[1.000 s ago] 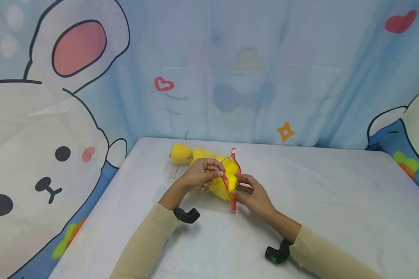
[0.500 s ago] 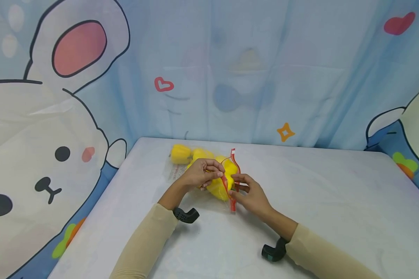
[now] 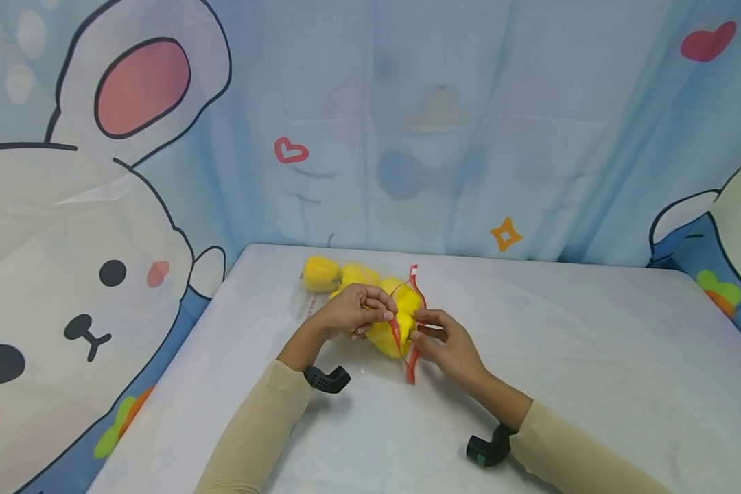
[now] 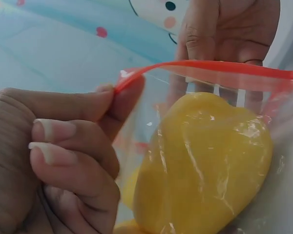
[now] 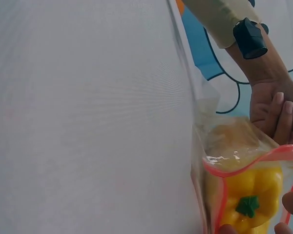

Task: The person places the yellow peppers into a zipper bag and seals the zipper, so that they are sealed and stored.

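Note:
A clear zip bag (image 3: pixel 411 374) with a red-edged mouth lies at the table's middle, bulging with yellow things. My left hand (image 3: pixel 359 310) pinches the red edge between thumb and forefinger, plain in the left wrist view, where a smooth yellow shape (image 4: pixel 205 165) shows through the plastic. At the mouth sits a yellow bell pepper (image 5: pixel 263 187) with a green stem, seen end-on in the right wrist view. My right hand (image 3: pixel 449 344) holds this pepper with thumb and fingertips. The other yellow pieces (image 3: pixel 359 273) are partly hidden by my left hand.
Another yellow bell pepper (image 3: pixel 321 274) lies at the back left; whether it is inside the bag I cannot tell. A white cloth covers the table (image 3: pixel 580 357). Behind hangs a blue curtain (image 3: pixel 346 82) with cartoon prints. Black cameras (image 3: pixel 490 449) jut from both wrists.
The bag's mouth has shifted slightly toward me, its near red end now lower in view. My left hand has come down a little with it; my right hand stays almost where it was.

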{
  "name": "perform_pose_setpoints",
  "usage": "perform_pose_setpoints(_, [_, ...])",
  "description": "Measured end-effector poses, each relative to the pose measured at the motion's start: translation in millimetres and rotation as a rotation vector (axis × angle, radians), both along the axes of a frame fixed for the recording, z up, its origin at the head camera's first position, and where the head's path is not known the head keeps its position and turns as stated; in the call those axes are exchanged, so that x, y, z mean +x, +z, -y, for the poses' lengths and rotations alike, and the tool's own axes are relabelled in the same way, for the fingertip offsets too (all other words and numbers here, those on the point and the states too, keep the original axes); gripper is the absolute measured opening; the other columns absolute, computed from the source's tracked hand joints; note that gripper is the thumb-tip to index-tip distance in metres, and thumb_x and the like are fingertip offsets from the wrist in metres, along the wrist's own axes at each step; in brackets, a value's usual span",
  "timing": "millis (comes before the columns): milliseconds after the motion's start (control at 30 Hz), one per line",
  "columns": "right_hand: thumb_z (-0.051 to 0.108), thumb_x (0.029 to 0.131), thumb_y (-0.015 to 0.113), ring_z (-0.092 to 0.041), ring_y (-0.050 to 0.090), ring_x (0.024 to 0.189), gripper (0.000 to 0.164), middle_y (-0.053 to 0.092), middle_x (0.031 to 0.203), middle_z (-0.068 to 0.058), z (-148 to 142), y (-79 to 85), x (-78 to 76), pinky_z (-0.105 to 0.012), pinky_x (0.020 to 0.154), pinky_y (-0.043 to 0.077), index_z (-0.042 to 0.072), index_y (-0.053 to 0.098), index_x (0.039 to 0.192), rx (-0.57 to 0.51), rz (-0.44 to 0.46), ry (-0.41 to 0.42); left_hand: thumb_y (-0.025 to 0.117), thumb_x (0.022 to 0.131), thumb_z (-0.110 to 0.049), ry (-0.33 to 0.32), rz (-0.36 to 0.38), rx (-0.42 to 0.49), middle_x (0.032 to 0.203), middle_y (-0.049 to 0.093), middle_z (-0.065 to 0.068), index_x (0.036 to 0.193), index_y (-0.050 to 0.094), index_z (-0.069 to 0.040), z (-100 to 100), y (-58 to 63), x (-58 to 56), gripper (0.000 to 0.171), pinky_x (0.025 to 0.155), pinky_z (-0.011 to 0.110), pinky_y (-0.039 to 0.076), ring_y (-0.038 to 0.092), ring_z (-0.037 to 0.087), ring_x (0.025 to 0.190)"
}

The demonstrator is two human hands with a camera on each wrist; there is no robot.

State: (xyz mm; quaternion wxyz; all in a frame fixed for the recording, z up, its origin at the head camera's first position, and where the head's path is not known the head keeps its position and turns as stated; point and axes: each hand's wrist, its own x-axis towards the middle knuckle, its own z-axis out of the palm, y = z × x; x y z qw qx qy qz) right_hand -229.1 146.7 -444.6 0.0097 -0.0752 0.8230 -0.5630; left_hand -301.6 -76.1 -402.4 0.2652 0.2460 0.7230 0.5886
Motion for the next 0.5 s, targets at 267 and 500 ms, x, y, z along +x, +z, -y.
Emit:
perform_pose_setpoints(267, [0.012, 0.098, 0.058, -0.036, 0.055, 0.122, 0.04, 0.051, 0.138, -0.016, -6.0, 8.0, -9.6, -0.033, 0.078, 0.06, 0.003, 0.048, 0.136, -0.063, 0.021, -0.103, 0.067, 0.093, -0.012, -0.054, 0.012, -0.124, 0.084, 0.07, 0.01, 0.1, 0.066, -0.005, -0.8, 2.4, 1.7, 0.01, 0.04, 0.023, 0.035, 0.037, 0.013, 0.042])
perform_pose_setpoints(500, [0.019, 0.097, 0.061, -0.028, 0.056, 0.115, 0.041, 0.057, 0.133, -0.011, -12.3, 12.2, -34.2, -0.017, 0.076, 0.055, 0.01, 0.052, 0.136, 0.007, -0.02, -0.274, 0.068, 0.093, -0.014, -0.066, -0.011, -0.149, 0.084, 0.071, 0.009, 0.1, 0.067, -0.007, -2.8, 6.7, 5.3, 0.01, 0.04, 0.024, 0.034, 0.036, 0.014, 0.041])
